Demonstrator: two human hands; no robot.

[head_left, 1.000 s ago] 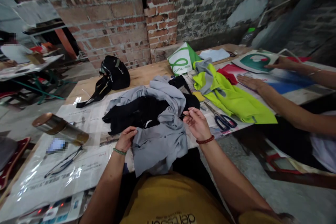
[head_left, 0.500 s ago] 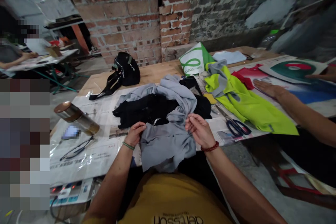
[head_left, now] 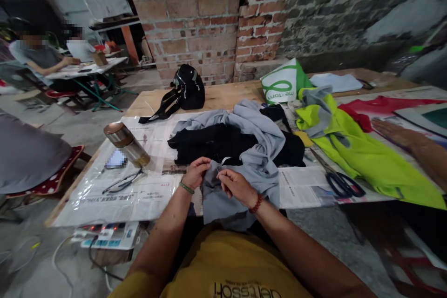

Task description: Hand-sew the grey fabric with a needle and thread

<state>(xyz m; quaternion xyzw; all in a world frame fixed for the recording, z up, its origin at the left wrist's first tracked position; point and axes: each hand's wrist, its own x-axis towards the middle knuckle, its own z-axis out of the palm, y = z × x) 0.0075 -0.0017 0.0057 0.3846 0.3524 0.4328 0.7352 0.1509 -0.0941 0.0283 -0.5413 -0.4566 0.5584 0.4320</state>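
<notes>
1. Lower centre of the frame: the left hand (head_left: 196,174) pinches an edge of soft, crumpled grey cloth (head_left: 221,209).
2. Just beside it, the right hand's (head_left: 239,187) fingertips press together on a thin, needle-like sliver (head_left: 218,172).
3. Centre: bunched black fabric (head_left: 216,142) lies on the newspaper-covered wooden bench (head_left: 146,100).

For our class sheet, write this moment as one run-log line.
left hand: pinching grey cloth | right hand: pinching something thin, unidentifiable | scissors: right of cloth | flask: left of cloth
</notes>
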